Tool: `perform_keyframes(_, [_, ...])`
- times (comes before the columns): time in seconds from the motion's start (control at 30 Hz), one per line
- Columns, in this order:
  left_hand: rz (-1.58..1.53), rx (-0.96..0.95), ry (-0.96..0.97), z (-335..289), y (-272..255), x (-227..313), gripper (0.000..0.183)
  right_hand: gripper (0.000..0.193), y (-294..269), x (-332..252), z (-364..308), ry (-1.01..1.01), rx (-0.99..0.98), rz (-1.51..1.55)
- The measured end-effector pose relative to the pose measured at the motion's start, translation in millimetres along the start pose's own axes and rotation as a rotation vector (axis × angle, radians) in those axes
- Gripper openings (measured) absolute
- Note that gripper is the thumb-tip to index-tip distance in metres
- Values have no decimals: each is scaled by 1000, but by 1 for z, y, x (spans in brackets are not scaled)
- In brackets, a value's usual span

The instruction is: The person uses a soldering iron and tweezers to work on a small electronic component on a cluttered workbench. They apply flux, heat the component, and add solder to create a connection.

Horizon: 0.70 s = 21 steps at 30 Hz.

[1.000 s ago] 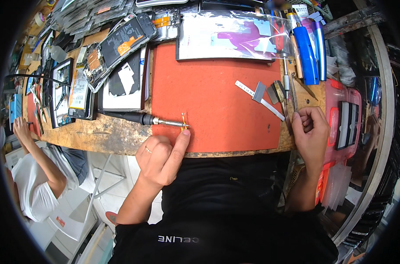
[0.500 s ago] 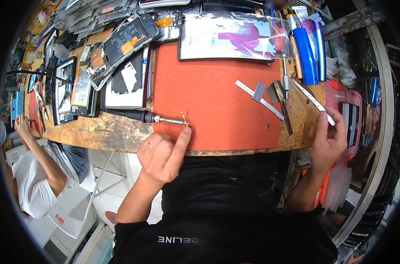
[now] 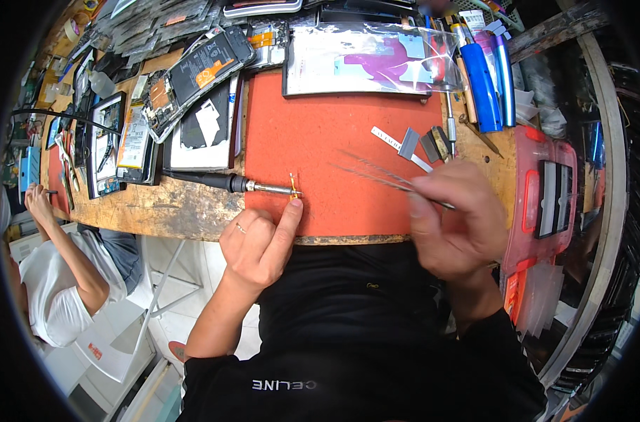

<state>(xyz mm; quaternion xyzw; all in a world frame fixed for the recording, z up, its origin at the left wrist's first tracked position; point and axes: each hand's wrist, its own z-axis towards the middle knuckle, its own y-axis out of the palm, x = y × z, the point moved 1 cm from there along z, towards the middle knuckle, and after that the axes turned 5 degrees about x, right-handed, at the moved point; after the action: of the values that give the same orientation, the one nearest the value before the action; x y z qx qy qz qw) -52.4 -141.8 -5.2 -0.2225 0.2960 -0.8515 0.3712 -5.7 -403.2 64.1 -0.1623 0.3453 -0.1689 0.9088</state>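
Note:
My left hand rests at the front edge of the red mat. Its index finger presses a small gold-coloured flex strip onto the mat, while the other fingers are curled. The tip of a soldering iron with a black handle lies at that strip; whether they touch I cannot tell. My right hand is over the mat's right side, pinching metal tweezers. The tweezers' two prongs point left, apart and blurred by motion. Beneath them nothing is gripped that I can see.
Opened phones and loose parts crowd the left. A clear plastic bag lies on a flat panel at the back. Blade-like tools and a blue cylinder are to the right, beside a red case. Another person sits at left.
My right hand has moved left from the bench's right side, bringing the tweezers over the mat. My left index finger stays on the flex strip.

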Motion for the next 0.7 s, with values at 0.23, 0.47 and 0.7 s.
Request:
perform_keyframes(0.23, [2,-4,0,0,1,0,52,28,54,16,-10,304,-240,214])
perform_keyframes(0.47, [-8,-7,-18,0,0,0,52,29,46,16,-20,311,-105,203])
perform_keyframes(0.7, [-9,-1,-18,-2,1,0,53,28,47,13,-20,309,-140,170])
